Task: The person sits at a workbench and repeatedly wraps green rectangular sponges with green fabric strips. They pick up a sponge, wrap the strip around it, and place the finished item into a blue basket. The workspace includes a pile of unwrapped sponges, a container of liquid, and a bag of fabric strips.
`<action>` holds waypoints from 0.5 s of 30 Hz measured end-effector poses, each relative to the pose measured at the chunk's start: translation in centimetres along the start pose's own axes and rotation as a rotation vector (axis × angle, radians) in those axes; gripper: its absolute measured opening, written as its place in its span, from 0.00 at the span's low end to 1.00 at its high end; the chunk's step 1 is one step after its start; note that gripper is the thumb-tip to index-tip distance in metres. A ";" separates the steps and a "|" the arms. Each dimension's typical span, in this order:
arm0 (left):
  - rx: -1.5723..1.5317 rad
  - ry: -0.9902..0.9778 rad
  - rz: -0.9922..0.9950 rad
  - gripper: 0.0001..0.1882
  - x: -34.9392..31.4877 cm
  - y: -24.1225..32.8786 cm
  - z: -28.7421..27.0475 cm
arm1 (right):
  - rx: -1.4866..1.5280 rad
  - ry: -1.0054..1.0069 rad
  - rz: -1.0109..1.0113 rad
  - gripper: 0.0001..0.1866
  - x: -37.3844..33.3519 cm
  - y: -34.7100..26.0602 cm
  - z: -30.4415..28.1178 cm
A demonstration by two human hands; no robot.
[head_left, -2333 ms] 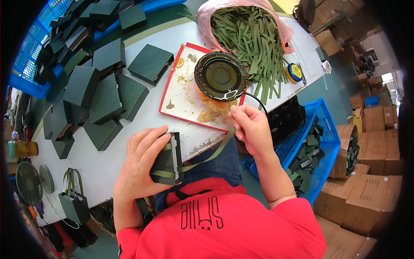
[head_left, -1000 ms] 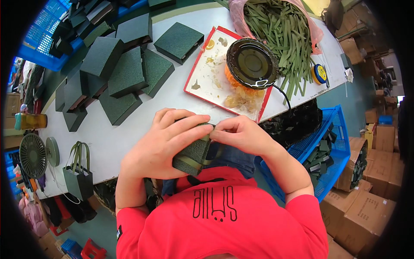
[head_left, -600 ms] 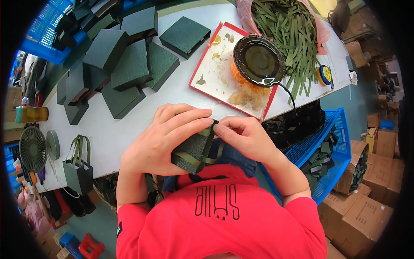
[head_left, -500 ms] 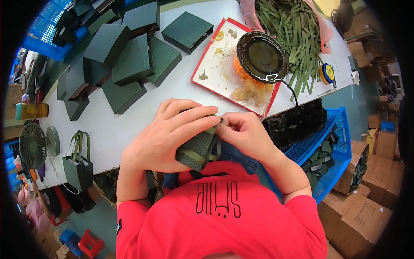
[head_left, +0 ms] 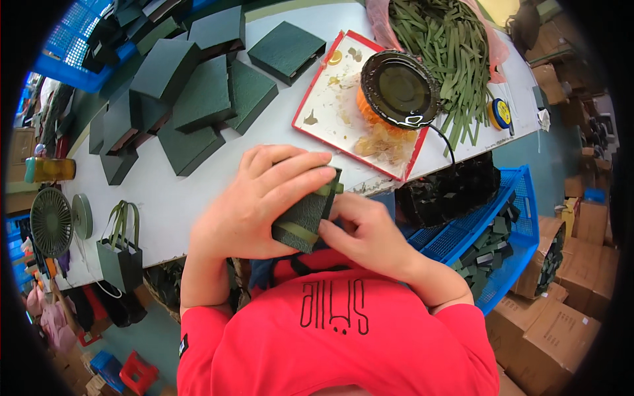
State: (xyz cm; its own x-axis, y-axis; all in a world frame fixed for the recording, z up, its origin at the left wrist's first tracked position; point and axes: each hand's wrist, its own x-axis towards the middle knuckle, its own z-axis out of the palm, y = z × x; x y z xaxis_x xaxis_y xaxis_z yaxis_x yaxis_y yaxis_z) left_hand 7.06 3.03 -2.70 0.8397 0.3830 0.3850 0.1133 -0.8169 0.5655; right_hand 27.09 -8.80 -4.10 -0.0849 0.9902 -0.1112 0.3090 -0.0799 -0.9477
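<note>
A small dark green textured box is held tilted above the table's front edge. My left hand wraps over its top and left side, fingers lying across it. Two lighter green ribbons show on the box; a short ribbon end sticks out at its upper right. Against the right side of the box is my right hand, with curled fingers and the thumb pressed in where the lower ribbon runs; the fingertips are partly hidden.
Several dark green boxes are piled at the back left. A glue pot stands on a red-rimmed board, beside loose green ribbons. A small green bag stands left; a blue crate of green pieces sits right.
My right hand has moved down along the box's right side, from its upper corner to the lower ribbon. The box has tipped slightly; my left hand still grips it.
</note>
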 end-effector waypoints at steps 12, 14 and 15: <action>-0.182 0.104 -0.225 0.47 -2.1 0.3 0.0 | 0.119 0.262 -0.247 0.09 -0.7 2.0 -2.2; -0.184 0.120 -0.280 0.49 -3.8 0.1 -0.8 | 0.145 0.487 -0.099 0.06 -1.4 2.3 -3.5; -0.172 0.132 -0.303 0.49 -4.3 0.3 -1.0 | 0.206 0.568 -0.028 0.05 -1.3 2.8 -4.3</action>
State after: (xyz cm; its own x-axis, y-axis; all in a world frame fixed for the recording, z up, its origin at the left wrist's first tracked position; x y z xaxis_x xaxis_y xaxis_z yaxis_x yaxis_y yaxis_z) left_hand 2.99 1.61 -3.46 0.7045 0.6580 0.2657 0.2462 -0.5778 0.7782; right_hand 32.11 -9.80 -5.30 0.4463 0.8941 0.0379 0.1190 -0.0173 -0.9927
